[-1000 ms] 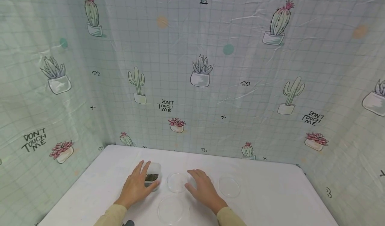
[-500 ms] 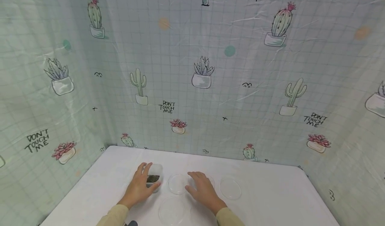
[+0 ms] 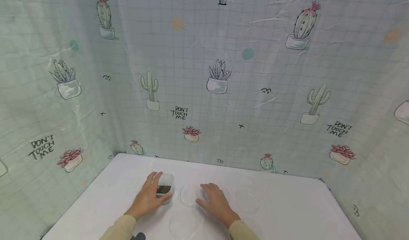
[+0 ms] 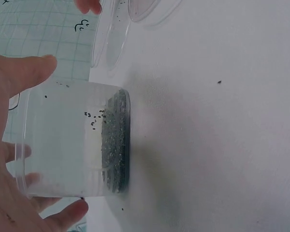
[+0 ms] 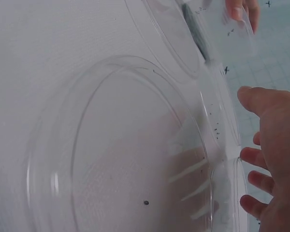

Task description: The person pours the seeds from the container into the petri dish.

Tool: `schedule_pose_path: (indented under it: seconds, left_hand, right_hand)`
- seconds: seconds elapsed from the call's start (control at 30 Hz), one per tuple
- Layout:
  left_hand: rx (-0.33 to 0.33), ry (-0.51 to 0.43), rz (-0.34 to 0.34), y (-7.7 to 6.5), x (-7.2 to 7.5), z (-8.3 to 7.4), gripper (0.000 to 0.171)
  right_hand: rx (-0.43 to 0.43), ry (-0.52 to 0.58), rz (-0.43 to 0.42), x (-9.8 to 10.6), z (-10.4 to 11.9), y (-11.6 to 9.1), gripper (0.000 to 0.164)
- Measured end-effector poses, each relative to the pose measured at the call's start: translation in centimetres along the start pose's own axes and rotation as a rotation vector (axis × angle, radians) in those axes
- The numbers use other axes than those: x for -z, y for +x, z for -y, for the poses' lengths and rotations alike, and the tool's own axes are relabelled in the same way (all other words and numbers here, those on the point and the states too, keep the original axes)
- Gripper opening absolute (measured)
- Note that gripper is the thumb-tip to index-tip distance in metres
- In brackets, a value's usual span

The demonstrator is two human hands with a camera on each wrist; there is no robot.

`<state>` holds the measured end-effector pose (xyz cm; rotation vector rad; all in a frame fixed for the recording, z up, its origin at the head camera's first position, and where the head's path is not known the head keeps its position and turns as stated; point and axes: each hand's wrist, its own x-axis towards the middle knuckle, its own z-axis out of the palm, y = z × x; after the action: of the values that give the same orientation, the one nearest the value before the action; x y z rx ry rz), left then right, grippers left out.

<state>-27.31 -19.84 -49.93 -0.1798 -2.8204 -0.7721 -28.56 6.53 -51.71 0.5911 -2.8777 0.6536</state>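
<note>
A clear square plastic tub (image 3: 166, 180) with a layer of small dark seeds (image 4: 115, 145) at its bottom stands at the table's left. My left hand (image 3: 147, 197) is spread around the tub's upper part, thumb and fingers on opposite sides. In the left wrist view the thumb (image 4: 36, 70) appears apart from the wall, and whether the fingers touch it is hard to tell. My right hand (image 3: 216, 204) hovers over the clear round dishes (image 3: 183, 225), fingers loosely extended and holding nothing. One large dish (image 5: 121, 145) lies beneath it with a dark speck inside.
More clear shallow dishes lie on the white table (image 3: 287, 204), one dish (image 3: 247, 201) right of my right hand. Some are faint or partly hidden. A dark rounded thing (image 3: 139, 236) shows at the bottom edge. Cactus-print curtains (image 3: 191, 73) hang behind and at both sides.
The head view has shifted slightly, so the scene sits a little farther right. Both hands keep nearly the same places and poses; the tub and dishes stay put.
</note>
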Motion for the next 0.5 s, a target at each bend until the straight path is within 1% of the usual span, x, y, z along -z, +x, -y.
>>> schedule_pose_path:
  seconds: [0.13,0.27,0.4,0.5]
  left_hand:
    - [0.012,-0.031,-0.004,0.1,0.0,0.3,0.097]
    - [0.015,-0.055,-0.014,-0.1,-0.2,0.6,0.108]
    - [0.023,-0.079,-0.030,-0.4,-0.3,0.9,0.112]
    - [0.051,-0.100,-0.026,-0.4,-0.5,1.1,0.115]
  right_hand:
    - [0.000,0.003,0.009,0.0,0.1,0.2,0.060]
    - [0.000,-0.011,0.017,-0.3,0.1,0.3,0.062]
    - [0.001,-0.029,0.020,-0.5,0.1,0.4,0.062]
    - [0.004,-0.039,0.013,-0.5,0.1,0.4,0.061]
